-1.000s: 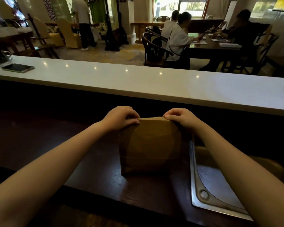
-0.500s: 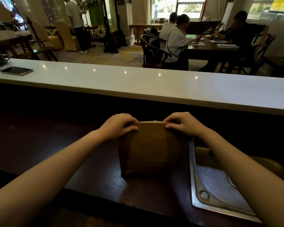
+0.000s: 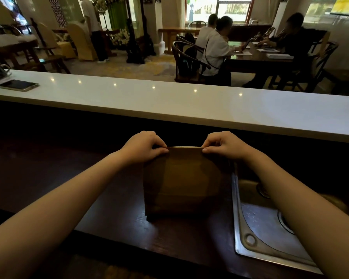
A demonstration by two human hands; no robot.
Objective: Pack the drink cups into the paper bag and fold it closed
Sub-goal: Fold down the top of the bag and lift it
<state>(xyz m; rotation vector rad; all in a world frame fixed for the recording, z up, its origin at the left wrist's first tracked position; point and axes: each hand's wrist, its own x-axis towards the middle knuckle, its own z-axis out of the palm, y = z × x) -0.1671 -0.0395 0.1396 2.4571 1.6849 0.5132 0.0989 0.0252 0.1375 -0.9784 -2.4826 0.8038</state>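
Observation:
A brown paper bag [image 3: 181, 182] stands upright on the dark wooden counter [image 3: 113, 216] in front of me. Its top edge is pressed flat into a straight crease. My left hand [image 3: 143, 146] pinches the left end of that top edge between thumb and fingers. My right hand [image 3: 223, 143] pinches the right end the same way. No drink cups are visible; the bag's inside is hidden.
A steel sink [image 3: 270, 230] lies right of the bag, under my right forearm. A raised white bar top [image 3: 189, 105] runs behind the bag, with a phone [image 3: 18, 85] at its far left. Beyond it, people sit at tables.
The bag's top has been folded down and pinched into a sharper flat crease. Both hands shifted from resting over the top corners to pinching its ends.

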